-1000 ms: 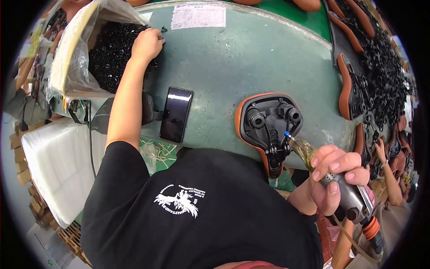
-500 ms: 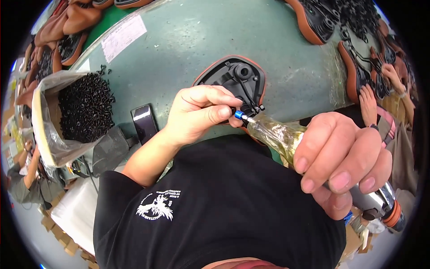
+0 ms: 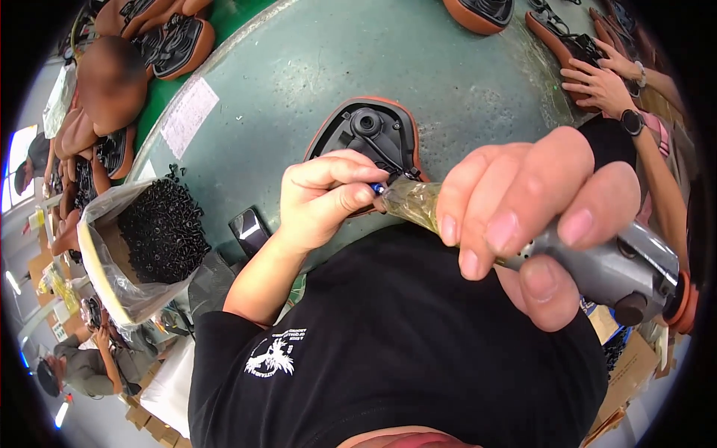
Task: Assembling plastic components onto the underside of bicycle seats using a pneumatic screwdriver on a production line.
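My right hand (image 3: pixel 530 201) is wrapped round a grey power screwdriver (image 3: pixel 597 269), whose front end is covered in yellowish clear film. The screwdriver points left, its blue tip (image 3: pixel 377 188) at the fingers of my left hand (image 3: pixel 321 200). That hand pinches a small dark piece between thumb and forefinger; the fingers mostly hide it. Just beyond both hands lies a part with an orange-brown rim and black moulded plastic inside (image 3: pixel 373 128), a round socket at its far end. My hands cover its near end.
To the left, a plastic-lined box (image 3: pixel 104 272) holds a heap of small black screws (image 3: pixel 164 231). A glossy black piece (image 3: pixel 250 230) lies beside it. More brown-rimmed parts (image 3: pixel 183 48) are stacked far left. At the right, another person's hands (image 3: pixel 601 86) work on a similar part.
The view has shifted, so most things sit differently in the picture. The screwdriver's tip has come closer to my left fingers, which still pinch. The other person's hands have moved on their part.
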Motion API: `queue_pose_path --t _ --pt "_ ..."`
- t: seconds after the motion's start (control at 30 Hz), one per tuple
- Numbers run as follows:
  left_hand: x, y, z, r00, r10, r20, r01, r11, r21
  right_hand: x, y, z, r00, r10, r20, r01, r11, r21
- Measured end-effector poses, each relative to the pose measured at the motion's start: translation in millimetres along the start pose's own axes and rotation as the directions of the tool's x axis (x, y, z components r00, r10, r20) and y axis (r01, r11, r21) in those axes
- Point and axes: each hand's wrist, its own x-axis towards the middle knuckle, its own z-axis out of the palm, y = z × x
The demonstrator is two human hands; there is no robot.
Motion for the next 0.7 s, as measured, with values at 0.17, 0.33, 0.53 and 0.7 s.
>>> queue_pose_path --t 0.17,0.33,0.53,0.7 --pt "2 6 -3 0.99 -0.136 -0.038 0.136 0.99 -0.026 -1 18 -7 0.975 -0.212 0.069 0.208 0.976 0.068" --pt "46 20 -43 0.927 0.209 0.312 -0.361 0.265 0.894 5 4 -20 0.99 -0.031 0.138 0.062 0.971 -0.229" --pt "74 0 -77 0.976 -0.076 0.205 -0.157 0.405 0.901 14 28 -18 0.993 0.114 0.039 -0.097 0.952 -0.289" --pt "76 -26 -95 0.947 -0.004 0.321 -0.25 0.617 0.746 16 58 -11 0.991 0.131 0.0 -0.126 0.953 -0.277"
